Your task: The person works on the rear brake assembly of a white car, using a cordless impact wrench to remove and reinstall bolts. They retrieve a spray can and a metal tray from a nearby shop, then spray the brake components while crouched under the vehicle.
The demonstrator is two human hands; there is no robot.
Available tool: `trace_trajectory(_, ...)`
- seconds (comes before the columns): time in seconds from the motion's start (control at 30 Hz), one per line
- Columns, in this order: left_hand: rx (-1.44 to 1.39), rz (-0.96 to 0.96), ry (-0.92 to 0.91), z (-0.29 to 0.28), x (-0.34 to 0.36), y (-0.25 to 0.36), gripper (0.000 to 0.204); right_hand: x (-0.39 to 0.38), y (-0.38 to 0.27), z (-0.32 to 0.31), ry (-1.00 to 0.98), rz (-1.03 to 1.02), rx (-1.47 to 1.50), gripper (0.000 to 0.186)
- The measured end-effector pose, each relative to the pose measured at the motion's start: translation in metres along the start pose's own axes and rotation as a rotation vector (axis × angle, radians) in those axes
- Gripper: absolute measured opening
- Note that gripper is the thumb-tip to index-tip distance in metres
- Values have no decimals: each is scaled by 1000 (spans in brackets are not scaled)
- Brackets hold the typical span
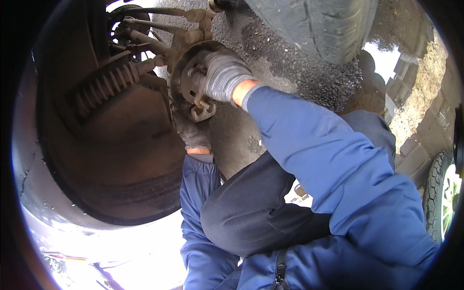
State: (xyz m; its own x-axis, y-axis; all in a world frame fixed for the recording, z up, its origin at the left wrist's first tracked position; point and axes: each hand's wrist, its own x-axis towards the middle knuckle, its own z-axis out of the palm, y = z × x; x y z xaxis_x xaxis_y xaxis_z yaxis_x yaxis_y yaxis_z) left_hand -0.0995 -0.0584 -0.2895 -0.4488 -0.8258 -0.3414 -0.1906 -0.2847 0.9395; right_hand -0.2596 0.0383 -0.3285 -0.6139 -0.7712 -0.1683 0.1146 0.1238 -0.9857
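A brake disc (177, 87) sits on the wheel hub at the end of the suspension arms. Over its face is my right hand (223, 72) in a grey knit glove. Motion smears its fingers, so whether they grip anything is unclear. At the disc's lower edge shows a curved, hook-shaped metal piece (204, 112), perhaps part of the brake caliper bracket. Just below it, beside the disc's underside, is my left hand (193, 133), also gloved. Its fingers are in shadow and partly hidden behind the disc and the metal piece.
A coil spring with its shock absorber (107, 83) slants through the dark wheel arch (130, 183) at left. Suspension arms (154, 43) run above it. A loose tyre (319, 24) lies on the asphalt at the top. Another wheel (437, 193) is at the right edge.
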Motion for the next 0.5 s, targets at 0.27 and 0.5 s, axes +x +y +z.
trace_trajectory(0.27, 3, -3, -85, -1, 1, 0, 47, 4, 9, -6, 2, -54, 134, 35)
trace_trajectory(0.5, -228, -157, -329, -21, 10, -1, 48, 7, 12, -6, -9, 52, 199, 38)
